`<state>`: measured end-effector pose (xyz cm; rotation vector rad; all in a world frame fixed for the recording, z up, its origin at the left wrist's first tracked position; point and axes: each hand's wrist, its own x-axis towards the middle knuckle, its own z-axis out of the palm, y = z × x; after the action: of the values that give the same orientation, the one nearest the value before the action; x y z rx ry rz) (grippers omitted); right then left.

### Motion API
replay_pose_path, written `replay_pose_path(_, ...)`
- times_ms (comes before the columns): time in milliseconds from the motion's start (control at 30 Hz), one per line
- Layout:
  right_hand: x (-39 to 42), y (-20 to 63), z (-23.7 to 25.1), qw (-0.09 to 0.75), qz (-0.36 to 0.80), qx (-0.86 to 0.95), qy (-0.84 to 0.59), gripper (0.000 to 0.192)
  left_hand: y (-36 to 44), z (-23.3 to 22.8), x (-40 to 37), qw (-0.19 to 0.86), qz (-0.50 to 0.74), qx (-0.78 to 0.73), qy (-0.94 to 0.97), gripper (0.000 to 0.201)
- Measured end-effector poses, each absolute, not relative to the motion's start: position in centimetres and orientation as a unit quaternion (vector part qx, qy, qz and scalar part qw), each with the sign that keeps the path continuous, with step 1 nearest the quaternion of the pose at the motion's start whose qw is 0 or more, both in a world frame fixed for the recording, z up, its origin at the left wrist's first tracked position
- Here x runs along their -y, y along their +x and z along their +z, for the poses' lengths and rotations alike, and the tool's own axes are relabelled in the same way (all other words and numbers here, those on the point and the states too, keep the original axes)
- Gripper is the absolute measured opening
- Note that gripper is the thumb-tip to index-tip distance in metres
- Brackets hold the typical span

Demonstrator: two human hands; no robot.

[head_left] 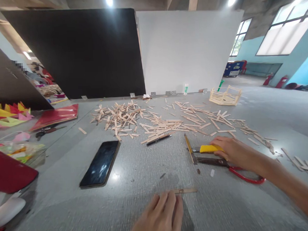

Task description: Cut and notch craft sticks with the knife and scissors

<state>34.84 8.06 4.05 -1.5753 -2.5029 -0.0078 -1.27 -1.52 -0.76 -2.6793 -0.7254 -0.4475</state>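
Observation:
My left hand (159, 215) lies low in the middle of the head view, its fingers together and pressing a flat wooden craft stick (189, 190) against the table. A small dark mark shows on that stick. On the right, my right hand (229, 149) has its fingers around the handle of a yellow utility knife (209, 148), which lies on the table. Just below the knife are scissors (246, 175) with red handles and dark blades. A narrow yellowish strip (188, 146) sits crosswise by the knife tip and the scissor points.
Loose craft sticks (120, 117) are heaped and scattered across the table (138, 164). A black pen (159, 140) and a phone (101, 163) lie nearer. At the back are a glue bottle (186, 89) and a small stick frame (226, 96), before upright black (88, 53) and white (186, 48) boards.

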Motion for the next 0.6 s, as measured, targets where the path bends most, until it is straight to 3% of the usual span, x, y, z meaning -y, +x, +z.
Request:
replay_pose_path(233, -7.7, 33.1, 5.8, 0.263, -0.013, 0.756, -0.6, 0.038, -0.9, -1.4, 1.1, 0.154, -0.103, 0.251, -0.95, 0.048)
replay_pose_path(333, -6.5, 31.5, 7.2, 0.345, 0.032, 0.724, -0.596, 0.031, -0.6, -1.2, 0.9, 0.124, -0.08, 0.253, -0.956, 0.057)
replay_pose_path(600, -4.5, 28.7, 7.9, 0.461, 0.216, 0.645, -0.57, 0.039, -0.5, -1.7, 0.9, 0.067, -0.094, 0.26, -0.959, 0.062)
